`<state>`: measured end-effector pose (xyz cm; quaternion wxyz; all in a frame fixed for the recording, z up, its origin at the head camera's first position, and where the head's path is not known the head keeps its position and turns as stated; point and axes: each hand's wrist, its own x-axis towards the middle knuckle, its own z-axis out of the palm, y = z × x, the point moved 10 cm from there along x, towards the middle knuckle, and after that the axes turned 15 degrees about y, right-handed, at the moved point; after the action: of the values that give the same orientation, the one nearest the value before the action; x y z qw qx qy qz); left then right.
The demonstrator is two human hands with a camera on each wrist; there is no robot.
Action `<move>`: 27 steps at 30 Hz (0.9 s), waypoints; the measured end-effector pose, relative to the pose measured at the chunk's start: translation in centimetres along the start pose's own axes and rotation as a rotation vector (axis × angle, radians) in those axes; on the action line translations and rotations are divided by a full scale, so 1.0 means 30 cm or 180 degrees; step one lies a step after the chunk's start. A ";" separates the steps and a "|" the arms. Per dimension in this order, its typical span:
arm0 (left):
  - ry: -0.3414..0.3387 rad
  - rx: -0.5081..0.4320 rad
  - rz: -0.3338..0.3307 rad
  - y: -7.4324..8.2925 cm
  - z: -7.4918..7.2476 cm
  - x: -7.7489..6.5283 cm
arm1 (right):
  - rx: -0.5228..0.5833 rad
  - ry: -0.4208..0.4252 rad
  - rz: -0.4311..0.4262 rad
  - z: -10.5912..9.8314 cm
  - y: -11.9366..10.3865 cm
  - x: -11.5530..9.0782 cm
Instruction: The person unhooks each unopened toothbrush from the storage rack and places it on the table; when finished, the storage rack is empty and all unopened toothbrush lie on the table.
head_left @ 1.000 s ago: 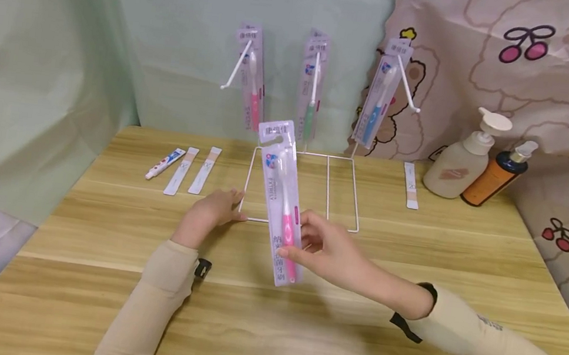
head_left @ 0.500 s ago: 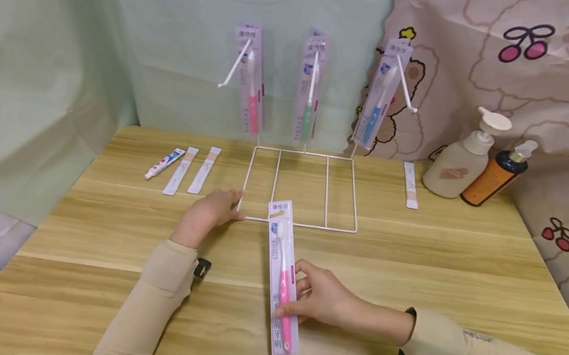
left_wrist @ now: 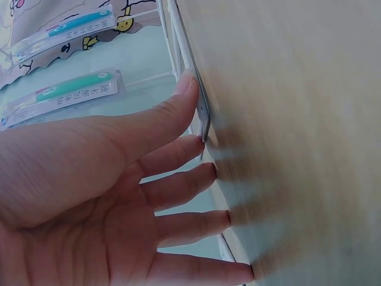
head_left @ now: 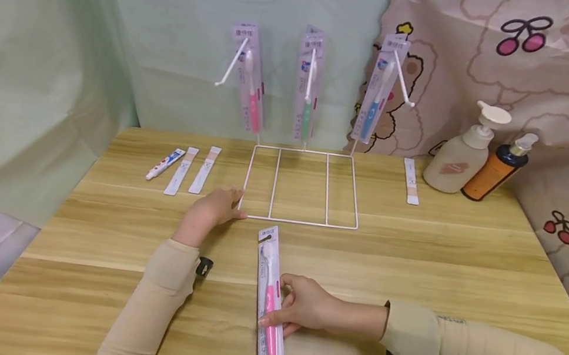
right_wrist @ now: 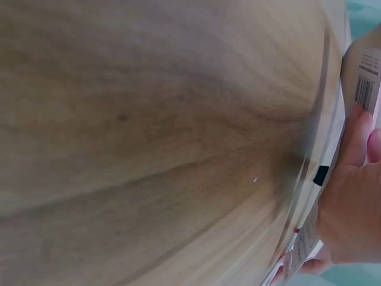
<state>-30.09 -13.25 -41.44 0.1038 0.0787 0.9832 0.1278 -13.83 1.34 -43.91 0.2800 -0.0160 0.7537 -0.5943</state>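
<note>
In the head view my right hand pinches a packaged toothbrush with a pink handle, thumb on its front and fingers behind. The package stands tilted over the table, in front of a white wire display rack. My left hand holds the rack's front left base corner between thumb and fingers. In the left wrist view the thumb lies against the wire, and the other fingertips reach the table. From the rack's hooks hang a pink toothbrush pack, a green one and a blue one.
On the left lie a small toothpaste tube and two paper sachets. Another sachet lies on the right, beside a cream pump bottle and an orange spray bottle. Curtains surround the wooden table.
My right hand has lowered the pink toothbrush pack toward the front of the table, away from the rack, then shifted slightly left. My left hand has stayed at the rack's corner.
</note>
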 end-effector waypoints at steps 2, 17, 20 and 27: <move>0.0022 0.0000 0.0001 0.006 -0.010 -0.009 | 0.0057 0.0030 0.0025 0.007 -0.001 0.009; 0.0071 0.0044 0.0047 -0.004 -0.013 -0.004 | 0.0209 -0.0192 0.0291 0.098 0.019 0.030; 0.0081 0.0030 0.0046 -0.007 -0.011 -0.011 | 0.0001 -0.0179 0.0263 0.104 0.018 0.033; 0.0103 -0.0019 0.0044 -0.005 -0.005 -0.008 | -0.0743 -0.0312 0.0105 0.089 0.007 0.042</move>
<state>-29.91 -13.47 -41.29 0.0873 0.0830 0.9838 0.1327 -13.65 -1.42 -44.98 0.3225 -0.0651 0.8033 -0.4964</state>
